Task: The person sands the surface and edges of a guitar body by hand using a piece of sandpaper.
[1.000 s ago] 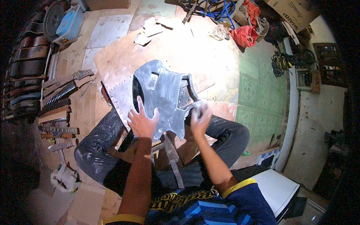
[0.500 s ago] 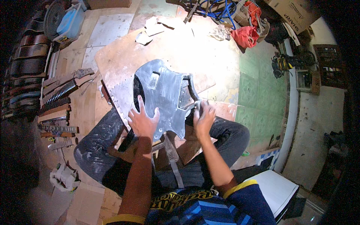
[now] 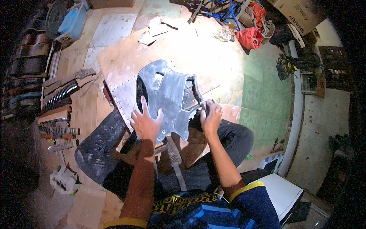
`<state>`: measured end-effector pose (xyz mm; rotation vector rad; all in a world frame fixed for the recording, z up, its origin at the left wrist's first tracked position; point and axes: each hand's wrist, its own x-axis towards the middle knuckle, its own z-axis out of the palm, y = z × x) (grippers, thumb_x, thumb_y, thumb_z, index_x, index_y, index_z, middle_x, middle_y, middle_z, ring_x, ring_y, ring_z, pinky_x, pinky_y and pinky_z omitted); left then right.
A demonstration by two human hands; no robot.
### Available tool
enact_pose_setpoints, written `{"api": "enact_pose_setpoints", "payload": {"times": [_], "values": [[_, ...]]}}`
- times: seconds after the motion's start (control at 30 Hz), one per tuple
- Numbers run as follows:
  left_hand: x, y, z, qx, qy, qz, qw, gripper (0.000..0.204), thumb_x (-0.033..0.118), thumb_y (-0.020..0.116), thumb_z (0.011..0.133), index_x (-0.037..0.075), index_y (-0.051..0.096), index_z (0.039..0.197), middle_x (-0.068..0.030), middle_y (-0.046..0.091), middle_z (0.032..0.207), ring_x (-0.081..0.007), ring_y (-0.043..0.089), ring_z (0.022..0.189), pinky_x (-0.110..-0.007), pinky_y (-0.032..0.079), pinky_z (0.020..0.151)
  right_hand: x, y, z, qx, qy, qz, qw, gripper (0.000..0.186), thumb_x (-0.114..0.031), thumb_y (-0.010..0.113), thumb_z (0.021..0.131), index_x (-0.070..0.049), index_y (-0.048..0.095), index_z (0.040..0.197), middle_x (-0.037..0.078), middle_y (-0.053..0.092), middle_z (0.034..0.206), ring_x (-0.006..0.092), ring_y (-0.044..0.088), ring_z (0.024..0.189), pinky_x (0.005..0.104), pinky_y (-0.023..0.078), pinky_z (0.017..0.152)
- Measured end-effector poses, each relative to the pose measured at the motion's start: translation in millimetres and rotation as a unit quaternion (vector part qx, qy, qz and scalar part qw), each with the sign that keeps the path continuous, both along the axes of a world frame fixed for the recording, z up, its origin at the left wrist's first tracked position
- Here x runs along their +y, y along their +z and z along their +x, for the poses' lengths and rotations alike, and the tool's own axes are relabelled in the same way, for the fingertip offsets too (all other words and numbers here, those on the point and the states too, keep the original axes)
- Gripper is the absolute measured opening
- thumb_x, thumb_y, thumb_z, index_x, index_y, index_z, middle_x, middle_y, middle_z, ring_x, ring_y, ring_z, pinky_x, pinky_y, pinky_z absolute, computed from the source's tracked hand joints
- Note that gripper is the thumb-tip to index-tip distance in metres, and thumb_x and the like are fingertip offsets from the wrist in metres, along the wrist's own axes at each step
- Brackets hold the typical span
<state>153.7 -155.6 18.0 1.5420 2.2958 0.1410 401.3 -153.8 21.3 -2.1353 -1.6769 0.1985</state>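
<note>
Grey, chalky coating covers the guitar body (image 3: pixel 169 91), which lies flat toward the near edge of the brown board (image 3: pixel 118 57), its two pointed horns aimed at the person's lap. From where I stand, whether those horns reach past the board's near edge is hard to tell. Torn paper scraps (image 3: pixel 147 38) lie by the far edge.

Across the lower left of the body's face spreads the left hand (image 3: pixel 144 122), fingers splayed and thumb on the coating; it bears on the piece rather than clenching it, and I can't tell whether any fingertip hooks below the rim. The right hand (image 3: pixel 212 118) is closed round a small dark pad (image 3: pixel 206 105), just beside the body's right edge, next to the large cavity (image 3: pixel 189 98). Whether pad and edge touch, I can't make out.

I'd judge the body stiff and fairly heavy, probably solid wood, unlikely to bend under a palm. Its pale streaks look like dust, so the face would be slick and could slide on the board. Thick outer sides should give the safest hold, one hand on each; the thin strip outside the large cavity and the horn tips look easiest to chip, and poor places to lift by.
</note>
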Motion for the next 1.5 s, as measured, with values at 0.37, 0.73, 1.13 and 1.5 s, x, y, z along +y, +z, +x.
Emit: {"api": "enact_pose_setpoints", "payload": {"times": [0.37,0.73,1.13,1.5], "values": [[5,1,3,0.007,0.000,0.026,1.000,0.091,0.055,0.069,0.081,0.022,0.034,0.158,-0.0286,0.049,0.139,-0.0413,0.049,0.124,-0.057,0.040,0.101,-29,-13,-25,-0.058,0.001,-0.085,0.995,0.047,-0.015,0.072,0.080,-0.013,0.063,0.125,0.026,0.054,0.123,0.0454,0.051,0.112,0.0581,0.042,0.091],[0,-1,-3,0.049,-0.014,0.054,0.997,0.089,0.055,0.066,0.084,0.024,0.030,0.159,-0.0295,0.056,0.121,-0.0428,0.052,0.116,-0.057,0.042,0.098,-39,-9,-26,-0.014,0.112,-0.064,0.992,0.048,-0.017,0.072,0.081,-0.010,0.062,0.128,0.026,0.056,0.121,0.0425,0.052,0.114,0.0551,0.042,0.096],[-5,-2,9,0.044,-0.077,0.107,0.990,0.083,0.054,0.068,0.083,0.019,0.041,0.154,-0.0267,0.052,0.135,-0.0434,0.046,0.129,-0.059,0.036,0.106,37,49,55,0.466,-0.070,0.036,0.881,0.052,-0.008,0.075,0.083,0.003,0.050,0.126,0.013,0.060,0.119,0.0198,0.059,0.110,0.0338,0.048,0.097],[-20,1,122,-0.003,-0.391,0.154,0.908,0.083,0.056,0.072,0.079,0.011,0.050,0.146,-0.0177,0.049,0.147,-0.0382,0.041,0.138,-0.061,0.026,0.115,30,81,42,0.770,-0.145,0.094,0.614,0.051,-0.007,0.071,0.088,0.001,0.045,0.132,0.015,0.064,0.117,0.0188,0.064,0.103,0.0307,0.055,0.087]]}}
